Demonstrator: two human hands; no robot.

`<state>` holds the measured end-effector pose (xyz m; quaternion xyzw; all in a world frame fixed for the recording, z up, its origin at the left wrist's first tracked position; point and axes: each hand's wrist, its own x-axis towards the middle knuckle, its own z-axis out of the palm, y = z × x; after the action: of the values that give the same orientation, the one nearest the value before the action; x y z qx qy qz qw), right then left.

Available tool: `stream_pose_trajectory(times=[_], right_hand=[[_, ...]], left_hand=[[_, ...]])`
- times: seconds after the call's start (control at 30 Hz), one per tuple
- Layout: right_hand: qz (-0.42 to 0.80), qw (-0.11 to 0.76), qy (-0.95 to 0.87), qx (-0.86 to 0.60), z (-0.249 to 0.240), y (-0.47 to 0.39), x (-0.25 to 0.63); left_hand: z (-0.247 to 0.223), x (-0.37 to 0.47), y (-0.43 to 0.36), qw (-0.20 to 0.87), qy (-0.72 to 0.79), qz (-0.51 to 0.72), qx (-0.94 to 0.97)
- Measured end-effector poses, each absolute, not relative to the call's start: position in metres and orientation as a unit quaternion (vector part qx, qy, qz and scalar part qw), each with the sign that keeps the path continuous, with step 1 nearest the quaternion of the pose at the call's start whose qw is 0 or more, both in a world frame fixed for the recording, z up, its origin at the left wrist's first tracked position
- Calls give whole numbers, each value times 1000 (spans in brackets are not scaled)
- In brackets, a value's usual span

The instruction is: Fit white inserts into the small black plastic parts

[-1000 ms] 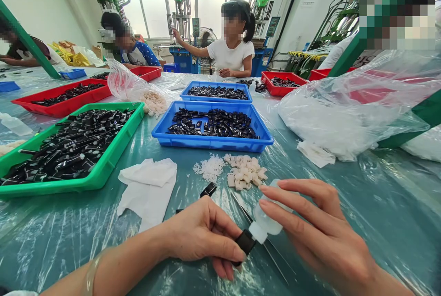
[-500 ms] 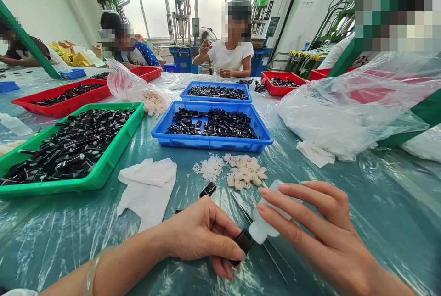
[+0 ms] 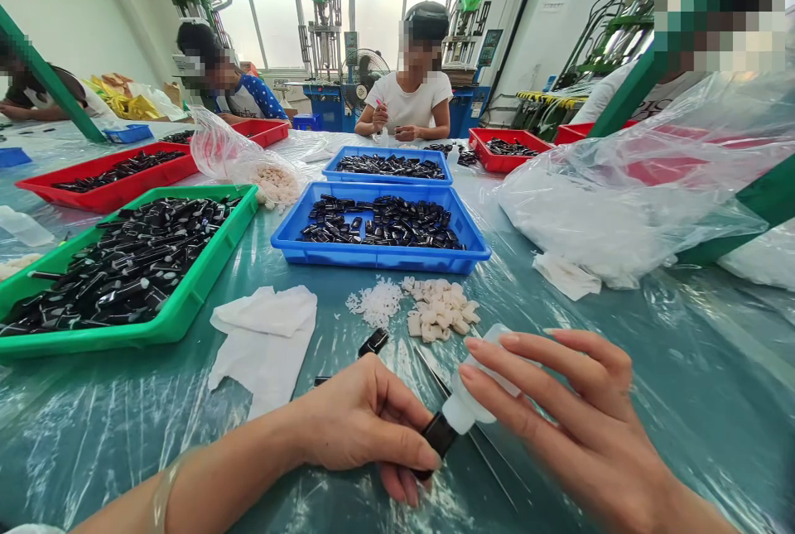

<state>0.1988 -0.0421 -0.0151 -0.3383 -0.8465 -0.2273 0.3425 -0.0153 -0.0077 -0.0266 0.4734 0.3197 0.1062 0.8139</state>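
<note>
Between the thumb and fingers of my left hand (image 3: pixel 373 426) is a small glossy black plastic piece (image 3: pixel 440 436). My right hand (image 3: pixel 571 410) grips a translucent white squeeze bottle (image 3: pixel 475 396), tilted so that its nozzle end meets the end of the black piece. The very tip is hidden there. Under the bottle, metal tweezers (image 3: pixel 493 468) lie on the table. Another black piece (image 3: pixel 373 342) rests just beyond my left hand. Behind the bottle are a pile of cream-coloured small blocks (image 3: pixel 442 308) and a heap of tiny white bits (image 3: pixel 375 302).
A blue tray (image 3: pixel 378 258) of black pieces stands ahead, a green tray (image 3: pixel 186 302) at left. White cloth (image 3: pixel 264 343) lies left of centre. A large clear plastic bag (image 3: pixel 609 211) sits at right by a green post (image 3: pixel 646 95). A co-worker (image 3: pixel 410 95) sits opposite.
The bottle's nozzle end has moved slightly left and down against the black piece. My left hand is nearly still. Across the table, the co-worker's raised hand has come down.
</note>
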Motion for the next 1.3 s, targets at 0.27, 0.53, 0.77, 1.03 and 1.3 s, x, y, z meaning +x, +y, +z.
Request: stream_pose_trajectory(times=[0.27, 0.53, 0.77, 1.03, 1.3], right_hand=[[-236, 356, -837, -343, -17, -42, 196], [-201, 356, -835, -367, -16, -42, 194], [-163, 360, -839, -375, -12, -39, 194], [-148, 368, -841, -368, -11, -37, 195], [-145, 361, -847, -361, -10, -36, 197]], left_hand=[[-29, -16, -7, 813, 323, 103, 473], [-25, -14, -8, 820, 321, 97, 464], [-21, -14, -8, 827, 317, 94, 455], [-19, -15, -7, 824, 316, 94, 462], [-18, -16, -7, 818, 320, 89, 469]])
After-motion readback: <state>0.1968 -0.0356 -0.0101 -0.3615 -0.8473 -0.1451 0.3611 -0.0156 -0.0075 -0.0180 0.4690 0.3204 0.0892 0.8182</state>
